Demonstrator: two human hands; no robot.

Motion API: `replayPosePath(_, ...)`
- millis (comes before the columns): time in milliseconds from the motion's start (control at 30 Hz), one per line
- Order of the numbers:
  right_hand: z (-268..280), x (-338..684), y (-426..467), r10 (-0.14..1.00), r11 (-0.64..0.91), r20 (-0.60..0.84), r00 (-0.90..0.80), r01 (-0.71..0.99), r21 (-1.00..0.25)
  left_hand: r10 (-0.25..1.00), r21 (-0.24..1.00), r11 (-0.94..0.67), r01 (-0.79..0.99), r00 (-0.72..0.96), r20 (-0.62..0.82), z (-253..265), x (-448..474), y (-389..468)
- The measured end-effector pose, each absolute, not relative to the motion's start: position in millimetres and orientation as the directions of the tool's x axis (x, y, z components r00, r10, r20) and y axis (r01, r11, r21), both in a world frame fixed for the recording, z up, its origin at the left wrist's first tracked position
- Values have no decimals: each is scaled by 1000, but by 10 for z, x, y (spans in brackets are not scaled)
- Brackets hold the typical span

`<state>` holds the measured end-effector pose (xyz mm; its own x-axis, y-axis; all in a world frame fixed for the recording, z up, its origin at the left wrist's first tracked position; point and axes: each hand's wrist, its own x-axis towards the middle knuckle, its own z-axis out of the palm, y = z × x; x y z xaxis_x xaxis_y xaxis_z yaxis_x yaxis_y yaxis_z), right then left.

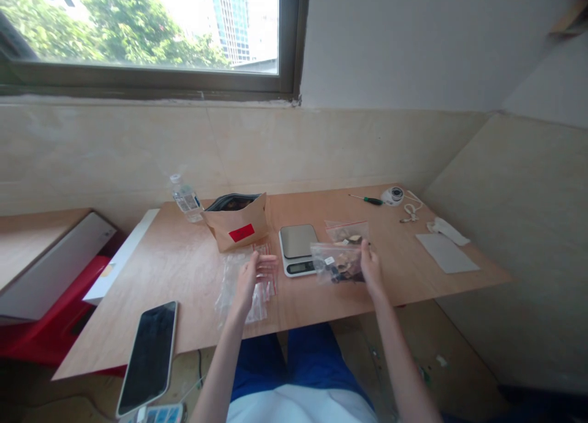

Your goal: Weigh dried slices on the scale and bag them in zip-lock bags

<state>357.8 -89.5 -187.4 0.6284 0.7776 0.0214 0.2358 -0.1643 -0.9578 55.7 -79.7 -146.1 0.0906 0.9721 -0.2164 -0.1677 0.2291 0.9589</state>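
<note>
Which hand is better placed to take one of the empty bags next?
Probably the left hand: it is over the empty bags, seemingly free, while the right hand grips a filled bag.

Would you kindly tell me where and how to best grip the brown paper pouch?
I'd pinch the brown paper pouch by its right upper corner, coming from the right: that corner juts up, while the bottle stands close on the left. Keep it upright, since its mouth gapes.

Daylight from window [151, 37], overexposed outside; lower corners dim, edges stretched.
</note>
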Motion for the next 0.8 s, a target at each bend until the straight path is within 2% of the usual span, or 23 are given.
replayPosePath(100,-1960,4030,-865,772,-210,119,624,428,-879,993,991,88,-101,-65,-94,-1414,426,-690)
replayPosePath(200,-2057,4175,-877,655,-250,326,682,602,-759,959,989,-130,75,-242,145,-1309,332,-542)
replayPosePath(300,-2187,3974,-945,505,-261,553,663,728,-635,817,902,-251,350,-423,392,-1105,246,-353)
replayPosePath(367,-2293,3743,-997,526,-262,589,613,776,-574,670,818,-246,520,-519,531,-934,189,-204)
replayPosePath(433,-2399,3546,-1019,608,-256,558,565,805,-535,554,741,-164,652,-560,616,-774,131,-41)
replayPosePath(500,-2483,3444,-990,663,-262,520,539,817,-514,534,687,-58,724,-559,634,-655,69,111)
replayPosePath(567,-2515,3432,-917,681,-273,496,538,816,-510,648,634,-30,773,-468,601,-584,6,208)
replayPosePath(667,-2393,3400,-806,676,-248,506,535,812,-528,860,622,-92,778,-252,443,-529,-55,154)
replayPosePath(733,-2175,3234,-799,679,-133,552,483,821,-555,937,602,-62,796,-162,311,-498,-48,-22)
replayPosePath(800,-1876,2922,-871,703,95,611,364,803,-588,974,526,-5,850,-115,196,-475,-1,-253)
